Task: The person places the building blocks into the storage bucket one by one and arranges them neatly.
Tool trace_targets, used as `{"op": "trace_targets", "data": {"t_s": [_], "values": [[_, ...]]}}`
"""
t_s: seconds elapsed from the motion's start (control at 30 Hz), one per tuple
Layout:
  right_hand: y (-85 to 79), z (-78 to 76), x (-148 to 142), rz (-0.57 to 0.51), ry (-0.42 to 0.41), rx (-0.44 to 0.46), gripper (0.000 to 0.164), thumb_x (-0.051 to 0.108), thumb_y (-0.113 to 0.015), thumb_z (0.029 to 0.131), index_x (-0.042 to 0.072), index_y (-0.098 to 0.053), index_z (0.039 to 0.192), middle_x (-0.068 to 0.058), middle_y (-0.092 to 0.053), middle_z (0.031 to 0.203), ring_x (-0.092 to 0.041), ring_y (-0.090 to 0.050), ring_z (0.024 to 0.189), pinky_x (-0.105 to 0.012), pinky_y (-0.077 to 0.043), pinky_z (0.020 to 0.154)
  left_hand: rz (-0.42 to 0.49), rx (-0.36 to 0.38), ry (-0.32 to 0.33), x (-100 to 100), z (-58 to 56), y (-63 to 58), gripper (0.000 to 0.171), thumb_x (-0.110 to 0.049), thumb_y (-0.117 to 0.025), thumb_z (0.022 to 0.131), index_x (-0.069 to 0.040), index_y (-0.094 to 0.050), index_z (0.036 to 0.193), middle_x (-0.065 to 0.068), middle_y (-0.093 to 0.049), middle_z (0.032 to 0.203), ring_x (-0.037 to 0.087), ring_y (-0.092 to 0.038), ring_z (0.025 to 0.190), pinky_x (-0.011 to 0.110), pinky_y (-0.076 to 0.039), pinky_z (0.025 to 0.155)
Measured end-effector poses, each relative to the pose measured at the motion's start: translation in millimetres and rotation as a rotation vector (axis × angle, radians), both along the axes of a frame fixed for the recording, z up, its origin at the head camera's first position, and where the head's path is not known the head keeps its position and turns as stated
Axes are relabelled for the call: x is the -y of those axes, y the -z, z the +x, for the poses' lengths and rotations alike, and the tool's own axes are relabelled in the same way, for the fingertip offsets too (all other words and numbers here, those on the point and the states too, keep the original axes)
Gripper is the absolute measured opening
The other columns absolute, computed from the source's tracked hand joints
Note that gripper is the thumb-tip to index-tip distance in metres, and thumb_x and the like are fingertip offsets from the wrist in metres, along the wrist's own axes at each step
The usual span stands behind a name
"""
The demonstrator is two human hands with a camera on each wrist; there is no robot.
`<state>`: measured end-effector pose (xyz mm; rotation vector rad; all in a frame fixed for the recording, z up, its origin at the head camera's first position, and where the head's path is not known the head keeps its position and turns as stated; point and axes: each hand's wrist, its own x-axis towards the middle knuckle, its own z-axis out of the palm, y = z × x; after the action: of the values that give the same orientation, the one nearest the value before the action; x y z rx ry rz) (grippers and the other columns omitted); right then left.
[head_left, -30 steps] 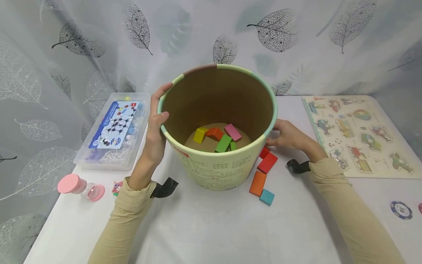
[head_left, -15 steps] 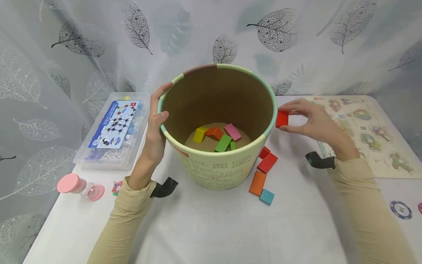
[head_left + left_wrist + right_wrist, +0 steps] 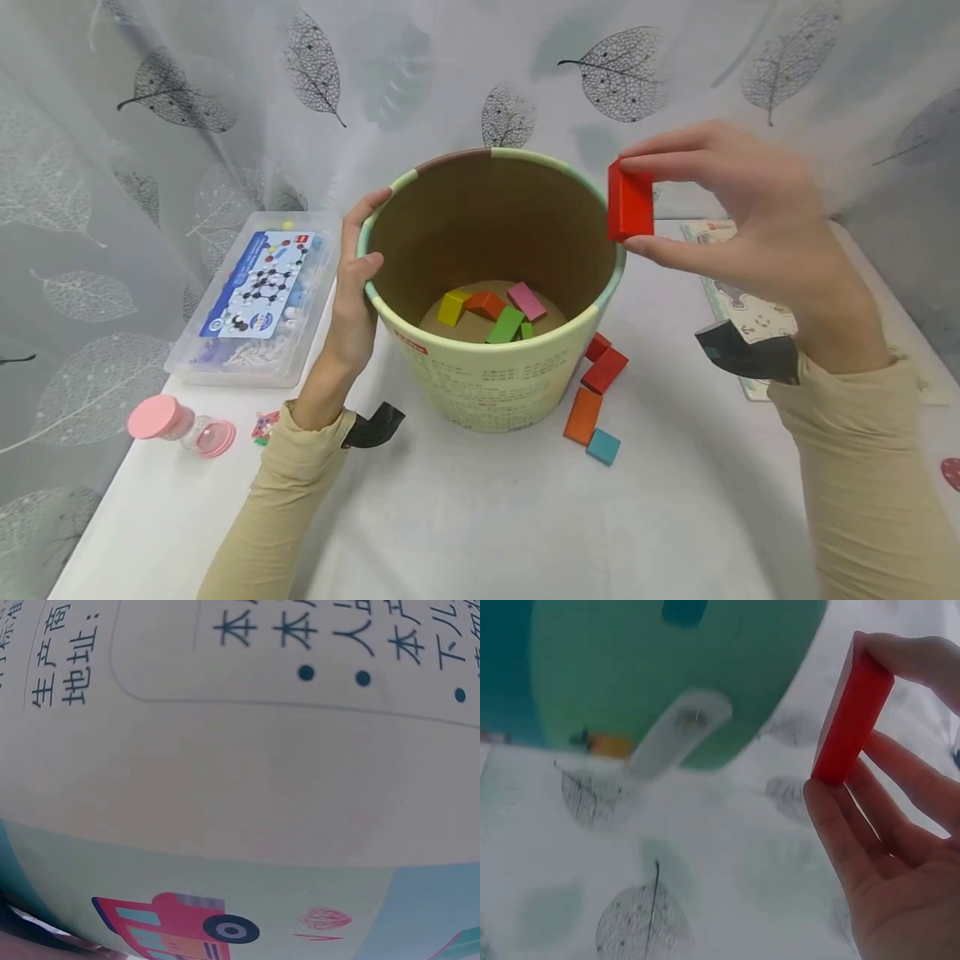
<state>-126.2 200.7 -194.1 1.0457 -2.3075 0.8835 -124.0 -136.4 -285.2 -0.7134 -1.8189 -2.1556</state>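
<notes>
A large round bucket (image 3: pixel 487 375) stands mid-table, its printed outer wall (image 3: pixel 225 787) filling the left wrist view. My left hand (image 3: pixel 356 283) grips its left rim, thumb over the edge and fingers outside. In my right hand (image 3: pixel 765 217) a red block (image 3: pixel 632 200) is pinched between thumb and fingertips, raised beside the bucket's right rim. The right wrist view shows the same red block (image 3: pixel 853 712) held by its ends. Inside the bucket lie a yellow block (image 3: pixel 453 307), an orange block (image 3: pixel 486 305), a pink block (image 3: pixel 527 301) and green blocks (image 3: pixel 506 324).
Right of the bucket's base lie red blocks (image 3: pixel 604 370), an orange block (image 3: pixel 582 416) and a blue block (image 3: pixel 603 447). A clear plastic case (image 3: pixel 255 300) and a pink-capped hourglass-like item (image 3: pixel 183 425) are at left. A picture puzzle board (image 3: pixel 750 312) lies under the right arm.
My right hand has come up from beside the bucket's base, lifting the red block to rim height. The left hand keeps its place on the rim.
</notes>
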Motion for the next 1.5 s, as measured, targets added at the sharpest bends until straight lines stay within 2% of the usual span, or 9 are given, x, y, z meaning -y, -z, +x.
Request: {"op": "trace_targets", "data": {"t_s": [0.3, 0.5, 0.67, 0.93, 1.0, 1.13, 1.23, 1.4, 1.5], "values": [[2.4, -4.1, 22, -0.025, -0.099, 0.021, 0.066, -0.01, -0.086, 0.058, 0.001, -0.067, 0.121, -0.007, -0.066, 0.121, -0.011, -0.057, 0.116, -0.014, -0.047, 0.092, -0.033, 0.008, -0.001, 1, -1.1, 2.3, 0.061, -0.033, -0.037, 0.088, -0.019, -0.031, 0.148, 0.022, -0.035, 0.148, 0.046, -0.034, 0.131, 0.044, -0.036, 0.106], [7.0, -9.8, 27, -0.162, -0.285, 0.104, 0.059, -0.021, -0.08, 0.057, -0.01, -0.067, 0.114, -0.008, -0.067, 0.114, -0.021, -0.06, 0.109, -0.022, -0.048, 0.098, -0.035, 0.004, -0.011, 2, -1.2, 1.9, 0.061, -0.031, -0.035, 0.088, -0.019, -0.031, 0.147, 0.021, -0.036, 0.147, 0.045, -0.035, 0.13, 0.045, -0.036, 0.105], [9.0, -8.9, 23, -0.143, -0.286, 0.116, 0.059, -0.023, -0.079, 0.056, -0.011, -0.067, 0.113, -0.008, -0.066, 0.113, -0.02, -0.06, 0.108, -0.022, -0.047, 0.099, -0.04, -0.002, -0.019, 2, -1.5, 1.3, 0.062, -0.031, -0.036, 0.087, -0.019, -0.032, 0.147, 0.022, -0.036, 0.147, 0.046, -0.035, 0.13, 0.043, -0.036, 0.105], [19.1, -5.8, 7, -0.185, -0.305, 0.086, 0.043, 0.008, -0.083, 0.074, -0.013, -0.067, 0.108, -0.008, -0.069, 0.111, -0.015, -0.062, 0.108, -0.02, -0.048, 0.097, -0.038, -0.005, -0.022, 3, -1.9, 2.1, 0.062, -0.031, -0.036, 0.087, -0.019, -0.032, 0.147, 0.022, -0.036, 0.147, 0.045, -0.035, 0.13, 0.047, -0.035, 0.106], [27.4, -4.7, -1, -0.176, -0.269, 0.086, 0.042, 0.012, -0.083, 0.075, -0.012, -0.068, 0.108, -0.005, -0.07, 0.111, -0.014, -0.062, 0.108, -0.019, -0.047, 0.096, -0.045, -0.006, -0.026, 3, -1.9, 2.3, 0.061, -0.031, -0.035, 0.087, -0.019, -0.032, 0.147, 0.022, -0.036, 0.147, 0.045, -0.035, 0.13, 0.047, -0.035, 0.106], [52.4, -0.4, -16, -0.222, -0.269, 0.209, 0.044, -0.009, -0.081, 0.068, -0.015, -0.065, 0.109, -0.01, -0.068, 0.113, -0.016, -0.062, 0.109, -0.019, -0.047, 0.099, -0.042, -0.005, -0.024, 3, -1.7, 2.1, 0.061, -0.031, -0.035, 0.087, -0.019, -0.032, 0.147, 0.022, -0.036, 0.147, 0.045, -0.035, 0.13, 0.047, -0.035, 0.106], [75.6, 1.9, -21, -0.19, -0.254, 0.3, 0.051, -0.021, -0.078, 0.061, -0.01, -0.067, 0.109, -0.011, -0.067, 0.112, -0.016, -0.061, 0.107, -0.018, -0.046, 0.099, -0.029, -0.007, -0.018, 3, -1.7, 1.8, 0.061, -0.031, -0.036, 0.087, -0.018, -0.032, 0.147, 0.023, -0.036, 0.147, 0.045, -0.034, 0.13, 0.046, -0.035, 0.106], [115.9, 4.1, -20, 0.019, -0.21, 0.379, 0.049, -0.009, -0.08, 0.069, 0.012, -0.07, 0.112, 0.002, -0.067, 0.111, -0.005, -0.06, 0.107, -0.012, -0.046, 0.094, -0.023, -0.013, -0.016, 3, -1.9, 1.4, 0.061, -0.032, -0.036, 0.087, -0.018, -0.032, 0.147, 0.023, -0.035, 0.146, 0.045, -0.034, 0.13, 0.045, -0.035, 0.106], [137.5, 7.8, -22, 0.099, -0.209, 0.452, 0.046, -0.001, -0.08, 0.075, 0.019, -0.069, 0.115, 0.004, -0.068, 0.112, -0.006, -0.061, 0.106, -0.015, -0.049, 0.089, -0.028, -0.011, -0.014, 3, -1.8, 1.1, 0.061, -0.032, -0.036, 0.087, -0.018, -0.032, 0.147, 0.023, -0.036, 0.146, 0.045, -0.035, 0.13, 0.046, -0.034, 0.107]]}}
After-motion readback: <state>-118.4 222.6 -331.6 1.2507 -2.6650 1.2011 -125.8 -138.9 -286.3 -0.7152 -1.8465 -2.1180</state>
